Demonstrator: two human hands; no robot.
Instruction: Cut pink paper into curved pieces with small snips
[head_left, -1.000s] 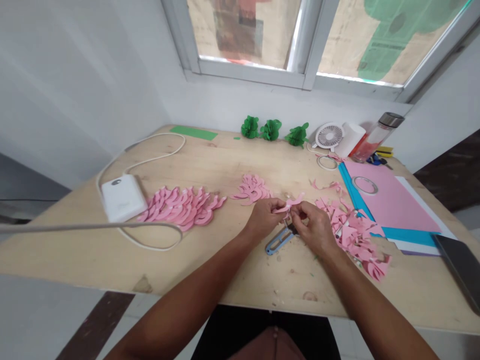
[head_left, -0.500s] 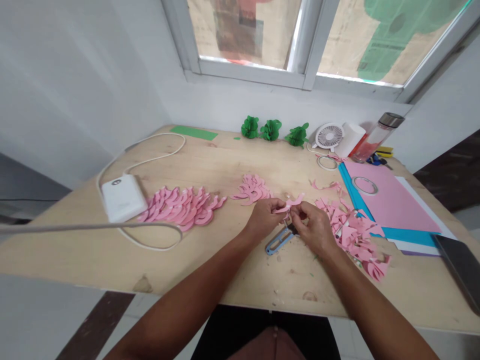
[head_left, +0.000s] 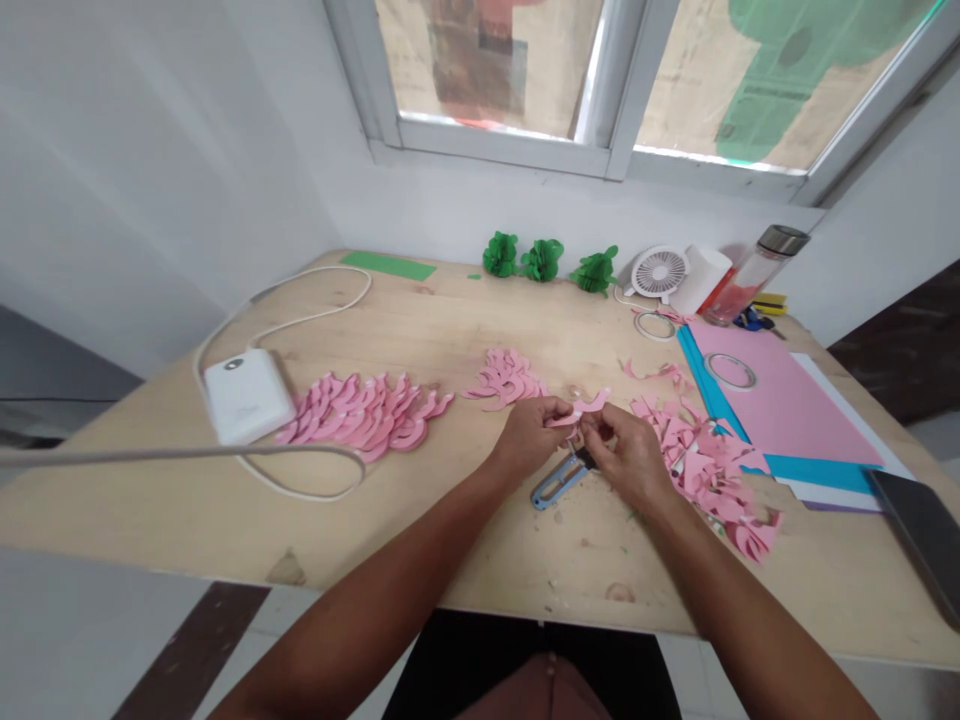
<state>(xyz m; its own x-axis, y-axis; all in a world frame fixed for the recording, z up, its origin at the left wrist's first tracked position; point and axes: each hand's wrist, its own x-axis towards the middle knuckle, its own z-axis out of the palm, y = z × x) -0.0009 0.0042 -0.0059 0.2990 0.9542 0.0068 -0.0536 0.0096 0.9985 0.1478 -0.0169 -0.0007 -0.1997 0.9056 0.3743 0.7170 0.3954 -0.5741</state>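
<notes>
Head view shows the left hand [head_left: 529, 437] and right hand [head_left: 634, 460] closed in a fingertip pinch on a curved pink paper piece [head_left: 577, 408], held together above the middle of the wooden tabletop [head_left: 450, 330], with both forearms angling in from the near edge. The step in hand looks like fine fingerwork on this single piece, and it seems to call for more careful pinching. Blue-handled thread snips [head_left: 556, 484] lie just below the hands, a loose heap of pink cut pieces [head_left: 701, 465] sits to the right, and a row of curved pink pieces [head_left: 360, 415] lies well left.
</notes>
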